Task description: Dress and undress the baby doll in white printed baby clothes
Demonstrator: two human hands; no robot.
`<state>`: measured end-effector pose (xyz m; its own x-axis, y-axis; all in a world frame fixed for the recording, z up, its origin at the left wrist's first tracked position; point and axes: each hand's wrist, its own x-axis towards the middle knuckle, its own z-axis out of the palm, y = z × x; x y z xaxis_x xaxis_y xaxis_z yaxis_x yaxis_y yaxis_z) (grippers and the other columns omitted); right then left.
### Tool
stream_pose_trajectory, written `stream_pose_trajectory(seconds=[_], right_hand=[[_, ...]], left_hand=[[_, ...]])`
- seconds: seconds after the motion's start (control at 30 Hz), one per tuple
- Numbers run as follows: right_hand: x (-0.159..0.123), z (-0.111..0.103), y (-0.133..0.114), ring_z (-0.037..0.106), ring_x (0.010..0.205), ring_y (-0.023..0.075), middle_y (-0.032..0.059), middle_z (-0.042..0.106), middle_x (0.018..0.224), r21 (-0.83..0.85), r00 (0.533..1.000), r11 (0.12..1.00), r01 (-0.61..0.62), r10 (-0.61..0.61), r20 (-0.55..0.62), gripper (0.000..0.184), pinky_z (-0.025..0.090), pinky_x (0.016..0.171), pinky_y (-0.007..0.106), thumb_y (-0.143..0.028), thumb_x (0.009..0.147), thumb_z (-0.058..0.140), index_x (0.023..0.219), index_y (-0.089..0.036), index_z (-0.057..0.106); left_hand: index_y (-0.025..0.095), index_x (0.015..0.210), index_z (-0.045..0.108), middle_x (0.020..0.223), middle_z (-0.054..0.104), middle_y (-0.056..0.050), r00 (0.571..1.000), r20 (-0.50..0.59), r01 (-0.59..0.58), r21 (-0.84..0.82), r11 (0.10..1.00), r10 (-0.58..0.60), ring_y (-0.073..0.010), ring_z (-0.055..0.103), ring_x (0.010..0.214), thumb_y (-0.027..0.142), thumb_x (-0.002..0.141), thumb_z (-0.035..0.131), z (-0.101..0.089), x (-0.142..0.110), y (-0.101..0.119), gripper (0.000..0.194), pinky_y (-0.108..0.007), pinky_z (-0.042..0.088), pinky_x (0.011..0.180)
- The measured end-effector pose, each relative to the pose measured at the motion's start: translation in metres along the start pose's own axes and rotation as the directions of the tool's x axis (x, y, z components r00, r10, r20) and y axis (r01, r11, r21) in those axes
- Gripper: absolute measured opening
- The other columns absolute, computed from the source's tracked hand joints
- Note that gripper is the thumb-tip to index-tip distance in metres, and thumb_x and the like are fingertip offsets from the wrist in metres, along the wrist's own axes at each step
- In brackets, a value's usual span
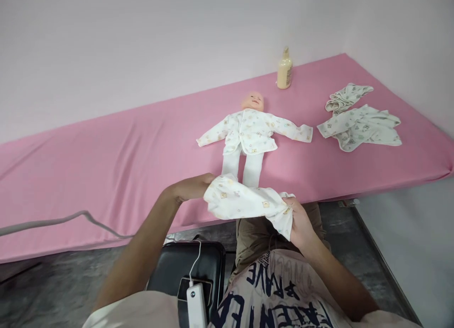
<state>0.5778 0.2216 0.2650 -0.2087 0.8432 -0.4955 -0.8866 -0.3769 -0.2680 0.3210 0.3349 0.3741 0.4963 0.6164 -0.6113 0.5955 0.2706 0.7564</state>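
Note:
Between my two hands, a pair of white printed baby pants [244, 198] is held up at the front edge of the bed. My left hand [194, 186] grips its left end, with the fingertips partly hidden behind the cloth. At the other end, my right hand [300, 221] is closed on bunched fabric. Just beyond the cloth a baby doll [252, 169] lies face up, its feet hidden behind the pants. It wears a white printed jacket [251, 129] with the sleeves spread out to both sides.
A pink sheet [149, 153] covers the bed against the wall. A pump bottle [284, 73] stands at the back. Two printed baby garments [365, 127] lie at the right. Below are a black stool [170, 266], a white power bank [196, 302] and a grey cable [67, 219].

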Motion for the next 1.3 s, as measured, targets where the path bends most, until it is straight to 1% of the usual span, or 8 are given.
stream_pose_trajectory(seconds=[0.2,0.33,0.5,0.63,0.87,1.03,1.17,1.3], right_hand=[[0.001,-0.001,-0.006,0.073,0.091,0.0246,0.0054,0.076,0.086,0.043,1.0,0.999,-0.023,0.023,-0.003,0.016,0.06,0.085,0.04,-0.028,0.075,0.073,0.086,-0.017,0.069],[-0.008,0.003,0.008,0.072,0.097,0.0242,0.0059,0.077,0.095,0.042,0.993,0.992,-0.115,0.115,0.009,0.021,0.058,0.09,0.039,-0.028,0.077,0.075,0.094,-0.017,0.07],[-0.018,0.01,0.032,0.073,0.096,0.0238,0.0085,0.077,0.098,-0.005,0.97,0.971,-0.241,0.241,0.042,0.033,0.057,0.091,0.037,-0.019,0.072,0.079,0.103,-0.014,0.069],[-0.02,0.009,0.037,0.074,0.092,0.0241,0.0078,0.077,0.093,-0.03,0.956,0.956,-0.292,0.293,0.023,0.031,0.058,0.086,0.037,-0.016,0.072,0.077,0.102,-0.015,0.068],[-0.019,0.019,0.03,0.073,0.097,0.0249,0.0052,0.077,0.096,-0.024,0.986,0.986,-0.165,0.165,-0.011,0.038,0.058,0.086,0.037,-0.014,0.067,0.075,0.103,-0.018,0.066],[-0.01,0.03,0.035,0.073,0.09,0.0249,0.004,0.075,0.088,-0.057,0.986,0.984,-0.166,0.165,-0.014,0.037,0.06,0.078,0.035,-0.01,0.06,0.071,0.096,-0.017,0.064],[-0.008,0.034,0.036,0.072,0.085,0.0243,0.0015,0.073,0.081,-0.064,0.993,0.993,-0.103,0.099,-0.066,0.033,0.06,0.074,0.034,-0.009,0.056,0.07,0.085,-0.02,0.061],[-0.011,0.037,0.034,0.072,0.087,0.0242,0.0,0.073,0.081,-0.103,0.999,0.994,-0.028,0.025,-0.027,0.036,0.06,0.074,0.033,-0.008,0.053,0.069,0.085,-0.021,0.061]], left_hand=[[0.021,0.11,0.075,0.11,0.074,-0.008,0.996,-0.062,-0.072,-0.128,0.989,0.064,-0.0246,0.064,0.108,0.051,0.083,0.066,0.024,-0.004,-0.014,0.041,-0.035,0.046,0.1],[0.016,0.115,0.07,0.107,0.073,-0.011,0.958,-0.262,-0.178,-0.242,0.954,0.113,-0.0213,0.066,0.094,0.06,0.088,0.055,0.042,-0.007,-0.019,0.054,-0.03,0.05,0.084],[0.015,0.103,0.071,0.093,0.072,-0.007,0.95,-0.305,-0.129,-0.19,0.973,0.067,-0.018,0.064,0.08,0.054,0.078,0.071,0.054,-0.012,-0.008,0.046,-0.024,0.048,0.066],[0.015,0.09,0.069,0.08,0.069,-0.003,0.921,-0.387,-0.14,-0.226,0.964,0.043,-0.0148,0.06,0.07,0.052,0.077,0.071,0.058,-0.012,-0.004,0.039,-0.023,0.045,0.06],[0.014,0.089,0.066,0.078,0.065,-0.001,0.971,-0.231,-0.135,-0.345,0.929,0.056,-0.0126,0.058,0.068,0.049,0.076,0.072,0.062,-0.006,-0.008,0.037,-0.022,0.042,0.061],[0.015,0.095,0.063,0.084,0.065,-0.002,0.95,-0.308,-0.187,-0.43,0.883,0.051,-0.0127,0.059,0.073,0.048,0.077,0.073,0.067,0.001,-0.01,0.039,-0.023,0.044,0.065],[0.016,0.096,0.06,0.081,0.063,-0.001,0.915,-0.403,-0.185,-0.47,0.863,-0.023,-0.0122,0.057,0.07,0.051,0.078,0.071,0.07,-0.001,-0.01,0.041,-0.022,0.043,0.062],[0.016,0.11,0.062,0.098,0.069,-0.006,0.957,-0.289,-0.113,-0.47,0.875,-0.031,-0.018,0.064,0.083,0.05,0.077,0.074,0.07,-0.004,-0.004,0.049,-0.027,0.049,0.07]])
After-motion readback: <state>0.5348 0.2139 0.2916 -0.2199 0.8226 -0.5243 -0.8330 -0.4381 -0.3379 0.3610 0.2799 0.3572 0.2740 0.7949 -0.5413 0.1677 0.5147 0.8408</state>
